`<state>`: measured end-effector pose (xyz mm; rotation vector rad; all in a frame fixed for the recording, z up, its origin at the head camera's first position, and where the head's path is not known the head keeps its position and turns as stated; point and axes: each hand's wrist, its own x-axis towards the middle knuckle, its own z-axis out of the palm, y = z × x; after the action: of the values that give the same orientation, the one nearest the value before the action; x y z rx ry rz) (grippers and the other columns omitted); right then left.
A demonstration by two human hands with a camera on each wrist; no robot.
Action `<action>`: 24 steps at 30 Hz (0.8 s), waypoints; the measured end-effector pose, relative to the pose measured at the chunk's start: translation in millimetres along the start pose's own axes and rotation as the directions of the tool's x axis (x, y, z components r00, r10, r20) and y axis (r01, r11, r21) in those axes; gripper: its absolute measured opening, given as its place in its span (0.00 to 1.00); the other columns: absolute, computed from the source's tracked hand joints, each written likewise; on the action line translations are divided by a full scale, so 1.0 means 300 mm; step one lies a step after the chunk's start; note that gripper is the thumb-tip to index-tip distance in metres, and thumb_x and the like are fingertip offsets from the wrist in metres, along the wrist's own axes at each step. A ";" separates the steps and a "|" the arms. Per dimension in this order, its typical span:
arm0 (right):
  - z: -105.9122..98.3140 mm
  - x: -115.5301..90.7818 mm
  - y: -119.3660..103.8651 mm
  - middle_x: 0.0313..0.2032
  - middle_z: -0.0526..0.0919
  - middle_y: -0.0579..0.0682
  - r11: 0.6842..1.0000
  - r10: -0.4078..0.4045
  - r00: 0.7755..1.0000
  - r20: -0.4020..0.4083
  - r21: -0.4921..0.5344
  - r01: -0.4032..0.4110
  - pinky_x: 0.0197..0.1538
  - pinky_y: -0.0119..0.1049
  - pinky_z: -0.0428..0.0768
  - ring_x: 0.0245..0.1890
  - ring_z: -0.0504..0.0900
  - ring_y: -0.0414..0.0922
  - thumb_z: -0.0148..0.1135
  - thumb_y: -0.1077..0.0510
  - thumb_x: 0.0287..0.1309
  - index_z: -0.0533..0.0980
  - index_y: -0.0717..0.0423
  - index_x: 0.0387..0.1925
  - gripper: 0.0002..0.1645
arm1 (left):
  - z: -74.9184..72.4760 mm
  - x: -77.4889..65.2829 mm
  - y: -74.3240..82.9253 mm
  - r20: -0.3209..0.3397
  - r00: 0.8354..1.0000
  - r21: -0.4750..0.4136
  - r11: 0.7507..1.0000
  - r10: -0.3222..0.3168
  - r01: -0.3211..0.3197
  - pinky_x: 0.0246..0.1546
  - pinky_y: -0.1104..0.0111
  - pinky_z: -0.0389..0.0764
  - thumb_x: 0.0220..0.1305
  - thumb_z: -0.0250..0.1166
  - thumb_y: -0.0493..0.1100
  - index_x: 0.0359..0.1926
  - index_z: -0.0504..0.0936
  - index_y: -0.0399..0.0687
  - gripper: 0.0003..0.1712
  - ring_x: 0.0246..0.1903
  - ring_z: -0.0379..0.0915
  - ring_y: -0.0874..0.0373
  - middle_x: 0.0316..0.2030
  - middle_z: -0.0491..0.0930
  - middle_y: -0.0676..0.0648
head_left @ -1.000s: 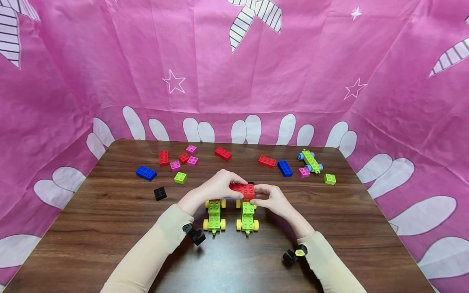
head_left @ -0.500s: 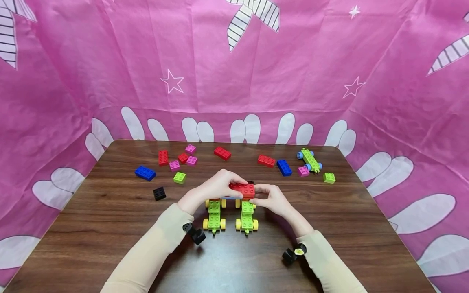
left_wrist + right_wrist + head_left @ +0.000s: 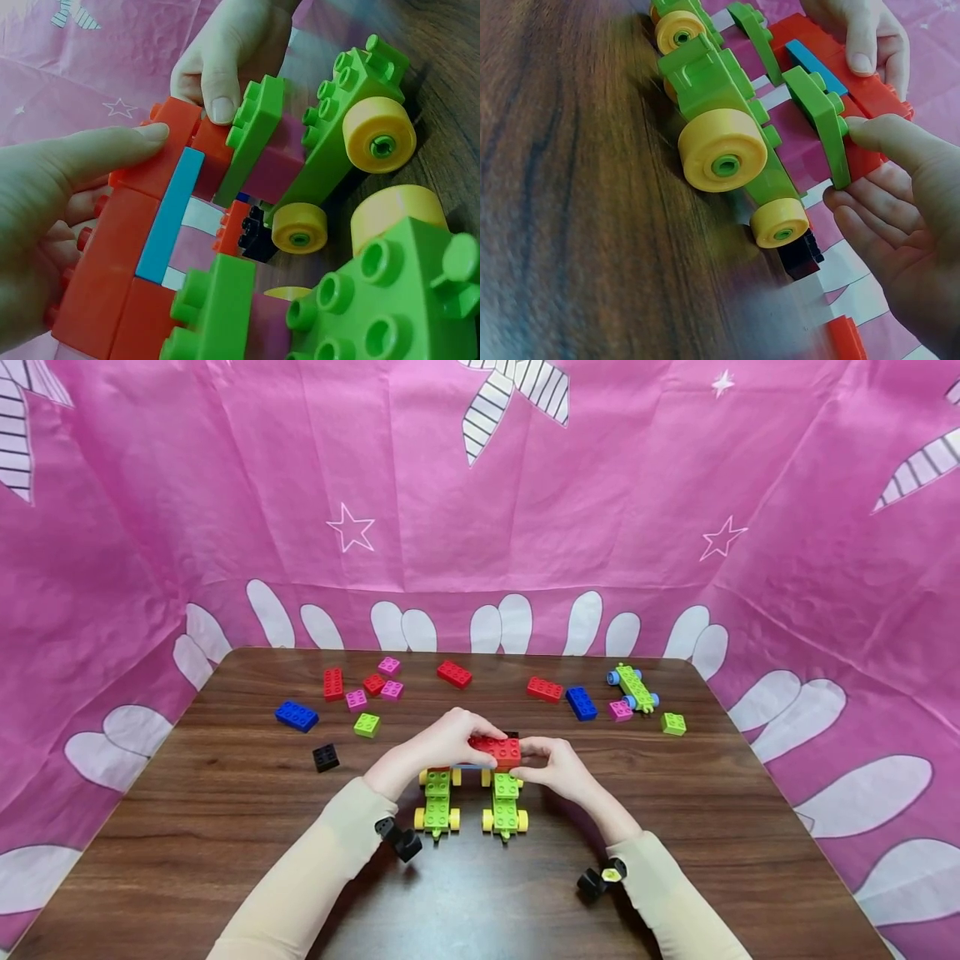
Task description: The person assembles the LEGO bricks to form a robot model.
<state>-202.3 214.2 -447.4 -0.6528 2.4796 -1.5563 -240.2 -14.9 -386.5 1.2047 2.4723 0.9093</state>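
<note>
Seating seemed step in hand: L hand (image 3: 450,742) gripped red plastic studded brick (image 3: 501,751) high above lime-green, yellow-wheeled plastic bases (image 3: 505,816); R hand (image 3: 557,767) pinched R red/green plastic stack (image 3: 214,154) just below. Prob. wanted even, straight-down push, stack steadied. Bench (image 3: 225,827) brown wood-grain w/ loose multicol. plastic bricks (image 3: 296,715); pink patterned cloth (image 3: 600,485) behind & at sides.

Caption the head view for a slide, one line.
Left hand and right hand hold a red-topped plastic-brick build with two lime-green plastic bases on yellow wheels, at a brown wood-grain table.
</note>
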 end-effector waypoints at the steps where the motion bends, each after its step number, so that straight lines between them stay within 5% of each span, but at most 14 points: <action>1: 0.000 0.000 0.000 0.46 0.84 0.61 1.000 0.001 1.000 -0.001 -0.001 -0.001 0.47 0.31 0.81 0.45 0.84 0.50 0.68 0.60 0.55 0.78 0.67 0.50 0.22 | -0.001 0.000 0.000 0.000 1.000 0.000 1.000 -0.001 0.001 0.40 0.73 0.77 0.55 0.72 0.44 0.51 0.84 0.44 0.22 0.37 0.76 0.62 0.43 0.86 0.48; 7: 0.002 -0.001 0.006 0.48 0.84 0.59 1.000 0.023 1.000 -0.001 -0.014 -0.023 0.49 0.29 0.80 0.47 0.83 0.50 0.68 0.61 0.55 0.77 0.65 0.52 0.23 | -0.001 0.004 0.005 0.002 1.000 -0.009 1.000 -0.014 0.014 0.41 0.72 0.77 0.55 0.73 0.43 0.50 0.84 0.45 0.20 0.36 0.76 0.63 0.41 0.86 0.50; 24: -0.003 -0.017 0.009 0.54 0.80 0.60 0.999 0.032 0.999 0.044 -0.001 -0.032 0.54 0.49 0.80 0.52 0.80 0.55 0.73 0.56 0.50 0.73 0.63 0.58 0.34 | 0.035 0.027 0.008 -0.093 0.996 -0.104 0.995 -0.016 0.006 0.48 0.70 0.79 0.55 0.72 0.43 0.50 0.84 0.43 0.20 0.44 0.79 0.59 0.45 0.85 0.48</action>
<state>-198.9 218.1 -449.9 -0.6374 2.4463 -1.5138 -238.9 -3.0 -392.8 1.1373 2.4664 1.1011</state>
